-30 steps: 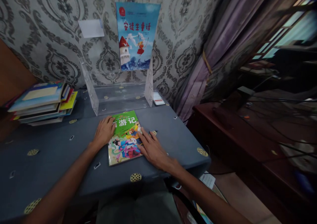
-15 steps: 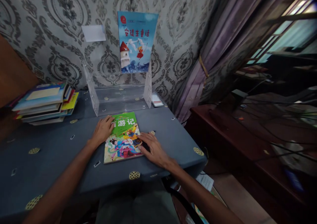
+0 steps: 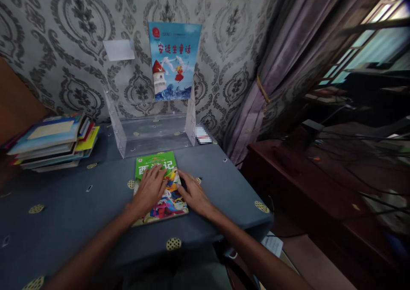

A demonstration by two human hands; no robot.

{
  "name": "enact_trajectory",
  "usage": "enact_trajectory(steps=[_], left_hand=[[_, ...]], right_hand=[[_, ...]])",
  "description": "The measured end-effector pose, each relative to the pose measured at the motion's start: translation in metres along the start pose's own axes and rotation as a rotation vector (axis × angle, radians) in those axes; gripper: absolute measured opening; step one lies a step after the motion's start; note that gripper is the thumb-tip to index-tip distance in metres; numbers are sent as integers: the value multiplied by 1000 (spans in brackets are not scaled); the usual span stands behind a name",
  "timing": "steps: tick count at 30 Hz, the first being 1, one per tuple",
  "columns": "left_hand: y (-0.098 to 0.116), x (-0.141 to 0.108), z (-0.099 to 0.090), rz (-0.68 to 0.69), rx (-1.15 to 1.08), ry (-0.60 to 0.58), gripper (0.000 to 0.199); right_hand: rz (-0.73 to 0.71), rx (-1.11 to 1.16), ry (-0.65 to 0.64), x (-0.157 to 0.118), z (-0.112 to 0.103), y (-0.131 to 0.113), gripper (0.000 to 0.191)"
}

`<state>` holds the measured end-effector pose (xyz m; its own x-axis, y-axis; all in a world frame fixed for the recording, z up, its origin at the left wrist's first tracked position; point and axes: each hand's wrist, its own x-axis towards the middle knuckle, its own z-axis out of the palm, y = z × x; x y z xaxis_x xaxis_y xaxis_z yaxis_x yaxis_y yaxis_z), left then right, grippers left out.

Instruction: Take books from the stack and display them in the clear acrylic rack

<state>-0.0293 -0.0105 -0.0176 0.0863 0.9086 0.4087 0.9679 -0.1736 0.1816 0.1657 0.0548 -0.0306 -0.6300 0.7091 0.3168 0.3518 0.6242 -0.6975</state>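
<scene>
A thin picture book (image 3: 163, 206) with a green top and a colourful cover lies closed on the cloth-covered table (image 3: 221, 200). My left hand (image 3: 152, 185) rests on the cover, fingers stretched out over the title. At the book's right edge lies my right hand (image 3: 194, 191), its fingers extended and the thumb apart, touching the edge. Behind the book stands a clear acrylic rack (image 3: 117, 127). A blue book (image 3: 174, 63) leans upright in the rack, showing its front cover.
Several books (image 3: 48, 142) are stacked at the table's left. A small white card (image 3: 118, 50) is on the rack's upper left, and a partly blurred card (image 3: 202, 134) lies by its right foot. A purple curtain (image 3: 253, 106) and a dark red cabinet (image 3: 288, 174) are on the right.
My left hand has moved right, from the book's left edge onto the middle of its cover. My right hand stays by the right edge. The view has shifted slightly.
</scene>
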Motion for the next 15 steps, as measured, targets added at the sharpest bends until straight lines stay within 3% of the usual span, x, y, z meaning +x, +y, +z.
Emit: enact_trajectory(steps=[6, 15], left_hand=[[-5, -1, 0, -104, 29, -32, 40], [-2, 0, 0, -124, -3, -28, 40]], right_hand=[[189, -209, 3, 21, -2, 1, 40], [258, -193, 49, 31, 4, 2, 25]])
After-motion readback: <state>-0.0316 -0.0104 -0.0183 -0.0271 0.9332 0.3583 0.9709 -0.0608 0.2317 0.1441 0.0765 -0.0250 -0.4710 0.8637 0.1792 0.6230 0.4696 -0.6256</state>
